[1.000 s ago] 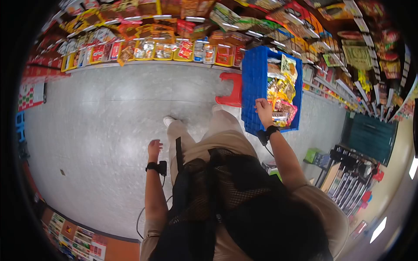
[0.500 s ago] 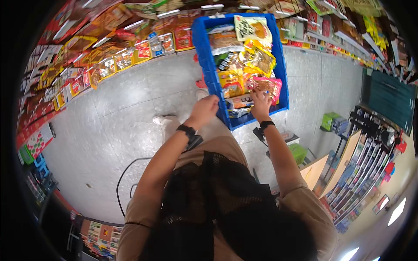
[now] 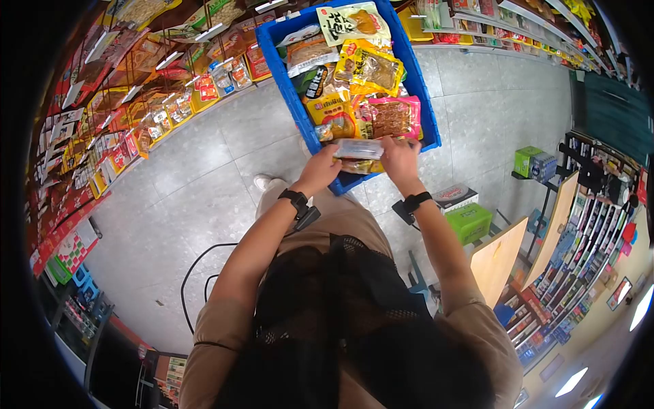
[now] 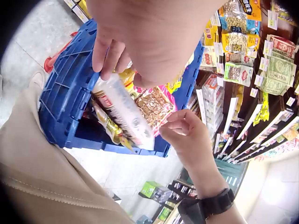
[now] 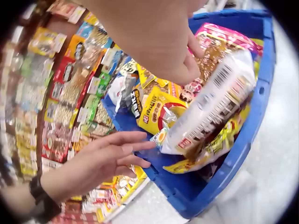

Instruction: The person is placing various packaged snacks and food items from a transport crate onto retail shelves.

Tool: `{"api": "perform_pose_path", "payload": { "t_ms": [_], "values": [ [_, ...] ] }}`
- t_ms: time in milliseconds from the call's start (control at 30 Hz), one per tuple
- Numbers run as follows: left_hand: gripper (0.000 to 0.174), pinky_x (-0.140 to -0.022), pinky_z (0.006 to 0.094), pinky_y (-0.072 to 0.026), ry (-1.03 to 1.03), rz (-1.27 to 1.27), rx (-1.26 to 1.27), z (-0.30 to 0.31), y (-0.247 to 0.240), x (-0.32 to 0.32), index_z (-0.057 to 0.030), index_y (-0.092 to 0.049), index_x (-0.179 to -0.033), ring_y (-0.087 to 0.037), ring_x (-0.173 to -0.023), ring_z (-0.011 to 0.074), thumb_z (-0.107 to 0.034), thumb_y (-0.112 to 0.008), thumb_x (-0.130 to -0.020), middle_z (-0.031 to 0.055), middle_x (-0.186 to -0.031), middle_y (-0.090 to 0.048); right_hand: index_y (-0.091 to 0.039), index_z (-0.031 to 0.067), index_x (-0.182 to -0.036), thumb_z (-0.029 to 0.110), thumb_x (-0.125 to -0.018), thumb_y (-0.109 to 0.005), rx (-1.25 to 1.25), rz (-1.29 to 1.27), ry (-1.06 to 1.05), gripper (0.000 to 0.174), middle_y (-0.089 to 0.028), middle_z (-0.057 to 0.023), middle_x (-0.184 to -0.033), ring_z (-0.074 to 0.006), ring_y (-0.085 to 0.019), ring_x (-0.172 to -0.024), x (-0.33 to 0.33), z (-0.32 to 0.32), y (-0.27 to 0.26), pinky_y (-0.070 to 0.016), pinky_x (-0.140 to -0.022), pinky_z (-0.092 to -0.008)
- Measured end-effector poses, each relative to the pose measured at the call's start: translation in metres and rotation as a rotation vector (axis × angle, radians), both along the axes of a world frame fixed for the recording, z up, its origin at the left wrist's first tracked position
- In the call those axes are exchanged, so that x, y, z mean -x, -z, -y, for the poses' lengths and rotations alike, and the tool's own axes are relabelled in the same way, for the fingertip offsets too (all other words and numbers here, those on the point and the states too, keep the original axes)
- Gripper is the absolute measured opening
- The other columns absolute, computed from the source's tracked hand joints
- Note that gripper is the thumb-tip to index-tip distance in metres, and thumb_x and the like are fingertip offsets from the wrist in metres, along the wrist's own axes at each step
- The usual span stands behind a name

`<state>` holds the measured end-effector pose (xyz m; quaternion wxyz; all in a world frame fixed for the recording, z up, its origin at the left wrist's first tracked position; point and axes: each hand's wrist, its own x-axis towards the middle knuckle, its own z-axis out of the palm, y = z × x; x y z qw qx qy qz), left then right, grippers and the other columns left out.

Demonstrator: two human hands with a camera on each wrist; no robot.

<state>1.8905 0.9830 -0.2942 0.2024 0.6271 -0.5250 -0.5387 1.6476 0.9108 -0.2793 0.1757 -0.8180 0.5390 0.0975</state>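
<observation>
In the head view, a white printed packet (image 3: 359,148) lies across the near end of the blue crate (image 3: 289,102), between the two hands. My left hand (image 3: 319,172) is at its left end; the left wrist view shows the fingertips at the packet's end (image 4: 122,109), and the right wrist view shows this hand's fingers (image 5: 126,148) fairly straight. My right hand (image 3: 400,163) is at the packet's right end, its fingers loosely bent in the left wrist view (image 4: 187,135); contact there is unclear. A pink-edged bag (image 3: 392,117) and a yellow bag (image 3: 334,116) lie beyond the packet.
Shelves of snack bags (image 3: 184,102) run along the left and top. Grey floor tiles (image 3: 163,225) surround the person's feet. A green box (image 3: 469,222) and wooden boards (image 3: 497,262) stand at the right. Part of a red stool (image 4: 55,60) shows beside the crate.
The crate has come nearer the view's middle. My left hand has moved from beside the legs to the crate's near end. My right hand has gone from the crate's side to the packet's right end.
</observation>
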Motion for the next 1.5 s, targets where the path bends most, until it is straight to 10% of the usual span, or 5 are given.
{"api": "perform_pose_path", "payload": {
  "t_ms": [300,733,1000,1500],
  "values": [
    [0.05,-0.09,0.0458,-0.0473,-0.072,0.283,0.181,-0.02,0.021,0.051,-0.0001,-0.049,-0.129,-0.058,-0.104,0.0399,-0.018,-0.063,-0.084,0.0226,-0.119,-0.06,-0.059,0.0116,-0.111,0.025,-0.068,-0.078,-0.212,-0.054,-0.403,0.049,-0.06,-0.0118,-0.111,-0.0303,-0.057,-0.107,-0.012,0.022,0.046,-0.0433,-0.091,-0.0464],
    [0.107,-0.104,0.0534,-0.0317,-0.573,0.646,0.756,-0.009,-0.154,0.142,-0.011,-0.024,-0.147,-0.042,-0.128,0.0398,-0.009,-0.082,-0.058,0.0214,-0.14,-0.041,-0.065,0.0033,-0.101,0.012,-0.069,-0.067,0.271,0.483,-1.059,0.033,-0.059,-0.0113,-0.106,-0.0263,-0.053,-0.1,-0.03,0.048,-0.187,-0.0416,-0.083,-0.0386],
    [0.104,-0.096,0.0537,-0.0371,-1.056,0.871,1.042,-0.053,-0.235,0.27,-0.0182,-0.02,-0.147,-0.047,-0.121,0.0418,-0.009,-0.082,-0.064,0.0253,-0.135,-0.044,-0.065,0.0032,-0.093,0.014,-0.07,-0.061,0.438,0.448,-1.674,0.025,-0.056,-0.0072,-0.096,-0.0218,-0.052,-0.097,0.049,0.009,-0.335,-0.0406,-0.081,-0.034],
    [0.078,-0.105,0.0514,-0.0284,-1.283,1.479,0.822,0.055,-0.371,0.549,-0.0211,-0.051,-0.131,-0.031,-0.134,0.0429,-0.012,-0.083,-0.061,0.0179,-0.145,-0.035,-0.066,0.0083,-0.079,0.022,-0.069,-0.061,0.722,0.976,-1.98,0.018,-0.051,-0.005,-0.088,-0.0211,-0.047,-0.091,0.251,0.108,-0.409,-0.0349,-0.074,-0.0328]
  ]
}}
